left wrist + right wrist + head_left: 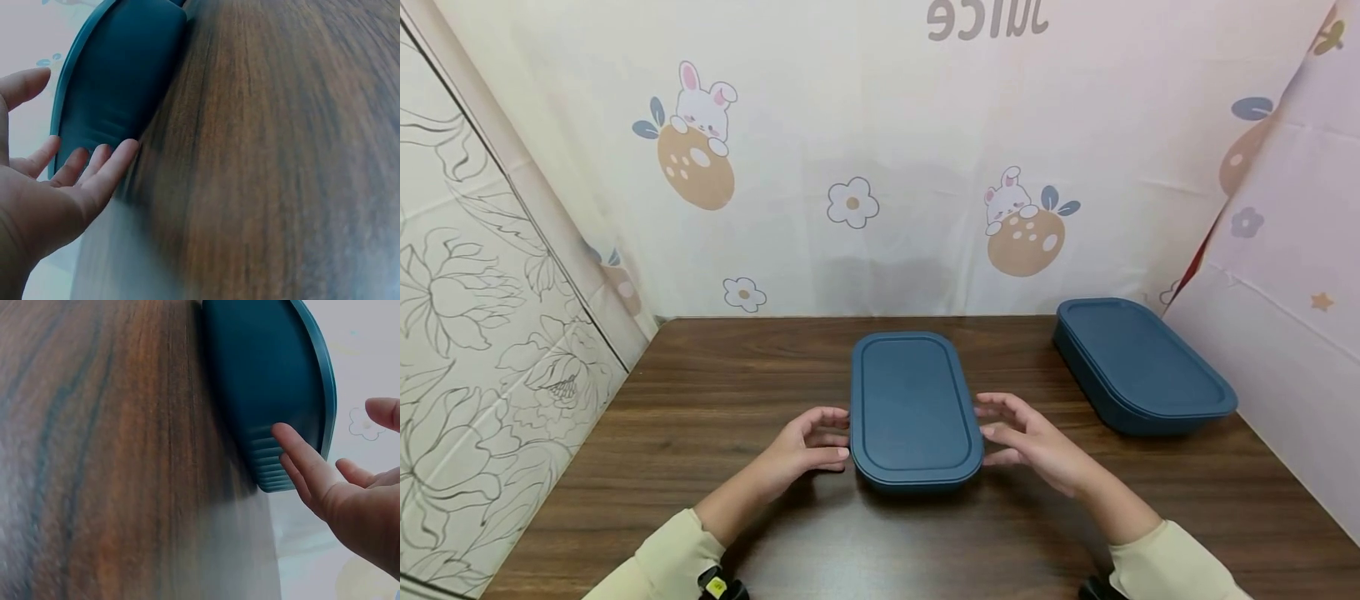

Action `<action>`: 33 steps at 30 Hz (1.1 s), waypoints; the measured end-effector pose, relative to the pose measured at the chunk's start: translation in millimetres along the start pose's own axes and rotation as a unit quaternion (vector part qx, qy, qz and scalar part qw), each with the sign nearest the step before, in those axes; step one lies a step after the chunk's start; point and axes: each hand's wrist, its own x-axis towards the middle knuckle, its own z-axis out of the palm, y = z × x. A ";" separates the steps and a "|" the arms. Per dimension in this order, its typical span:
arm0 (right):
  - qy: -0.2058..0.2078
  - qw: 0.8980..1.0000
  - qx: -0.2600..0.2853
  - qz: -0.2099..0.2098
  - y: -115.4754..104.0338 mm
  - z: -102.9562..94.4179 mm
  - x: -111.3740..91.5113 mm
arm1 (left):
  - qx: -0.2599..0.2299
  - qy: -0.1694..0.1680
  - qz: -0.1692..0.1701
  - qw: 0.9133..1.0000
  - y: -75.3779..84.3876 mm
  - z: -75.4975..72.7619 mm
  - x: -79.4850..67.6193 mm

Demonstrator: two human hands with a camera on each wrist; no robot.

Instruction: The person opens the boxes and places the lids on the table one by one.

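Note:
A blue rectangular lidded food container [913, 408] sits on the table in the middle of the head view, its lid on. My left hand [808, 446] is at its left side, fingertips right at the wall and thumb near the lid's edge. On the opposite side my right hand [1030, 442] has its fingers spread loosely, the tips close to the right wall. In the left wrist view, relaxed fingers [106, 172] overlap the container's side [125, 75]. The right wrist view shows fingers [306, 459] by the ridged part of the container's wall [269, 375]. Neither hand grips it.
A second blue lidded container [1150, 362] stands at the right of the wooden table [700, 383], near the right-hand cloth. A patterned cloth [910, 242] hangs behind the table's back edge, and a flower-print panel [490, 333] borders the left.

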 end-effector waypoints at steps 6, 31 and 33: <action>0.011 0.999 -0.039 -0.017 -3.8 -0.7 -4.5 | 0.176 0.033 0.037 0.983 5.6 -1.2 -3.8; 0.084 0.858 -0.466 -0.198 -16.5 15.2 -14.6 | 0.608 0.019 0.283 0.741 38.1 -6.6 -19.1; 0.083 0.845 -0.483 -0.214 -18.0 16.8 -15.2 | 0.619 0.019 0.317 0.718 40.3 -5.4 -18.9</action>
